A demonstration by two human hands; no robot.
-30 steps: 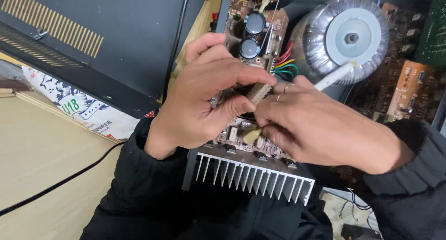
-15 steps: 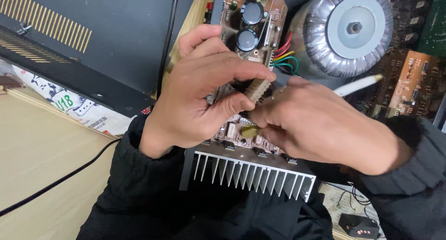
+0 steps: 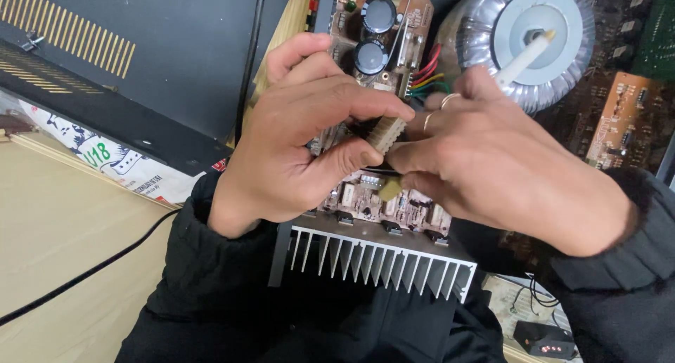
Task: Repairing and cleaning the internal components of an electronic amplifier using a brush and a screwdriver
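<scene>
A printed paper label or wrapper (image 3: 119,165), white with green, blue and red markings, lies at the left under the edge of the black vented case (image 3: 140,61). A small black device (image 3: 543,338) at the lower right shows a row of red lights.

Looks like an electronics repair bench tbh. There's a big silver toroidal transformer (image 3: 520,43), bare brown circuit boards (image 3: 619,120) stacked toward the right edge, a finned aluminium heat sink (image 3: 373,261), and a black metal amplifier case (image 3: 140,61) sitting on the beige wooden desk (image 3: 56,243).
</scene>
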